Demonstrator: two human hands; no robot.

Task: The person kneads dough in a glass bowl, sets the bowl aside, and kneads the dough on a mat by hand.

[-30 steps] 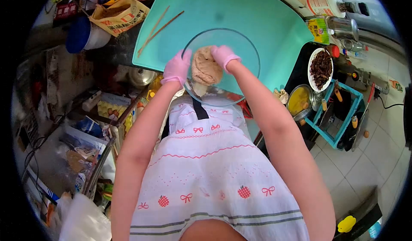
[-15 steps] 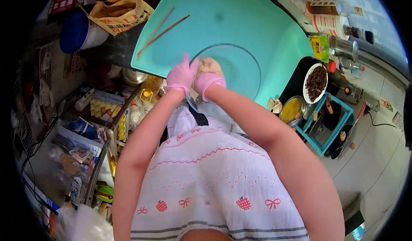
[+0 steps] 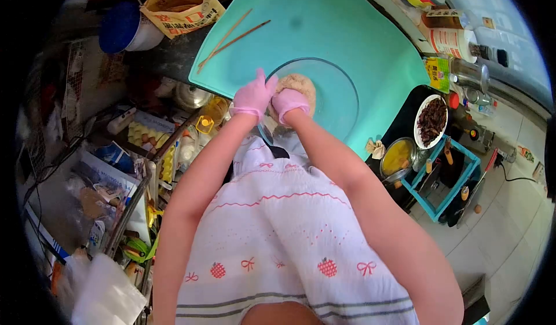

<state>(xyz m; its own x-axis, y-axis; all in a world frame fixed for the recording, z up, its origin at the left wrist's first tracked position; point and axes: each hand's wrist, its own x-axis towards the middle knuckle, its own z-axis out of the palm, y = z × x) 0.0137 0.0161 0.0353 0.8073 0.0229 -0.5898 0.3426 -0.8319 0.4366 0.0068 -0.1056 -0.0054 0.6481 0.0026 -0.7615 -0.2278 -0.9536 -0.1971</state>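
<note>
A clear glass bowl (image 3: 351, 93) sits on the turquoise mat, close to my apron. Inside it, toward the left side, lies a lump of pale dough (image 3: 300, 83). My right hand (image 3: 291, 101), in a pink glove, presses into the dough with its fingers curled and partly hidden in it. At the bowl's left rim, my left hand (image 3: 254, 96), also gloved in pink, grips the glass edge, one finger pointing upward.
Two chopsticks (image 3: 231, 40) lie on the turquoise mat (image 3: 324, 18). Rightward stand a white dish of dark food (image 3: 432, 121), a bowl of yellow liquid (image 3: 398, 156) and a blue basket (image 3: 433, 206). A cluttered shelf with eggs (image 3: 152, 139) is at left.
The whole view has shifted, so the mat and bowl appear farther right. My right hand has pushed into the dough, which looks wider and rounder around it. My left hand stays at the rim.
</note>
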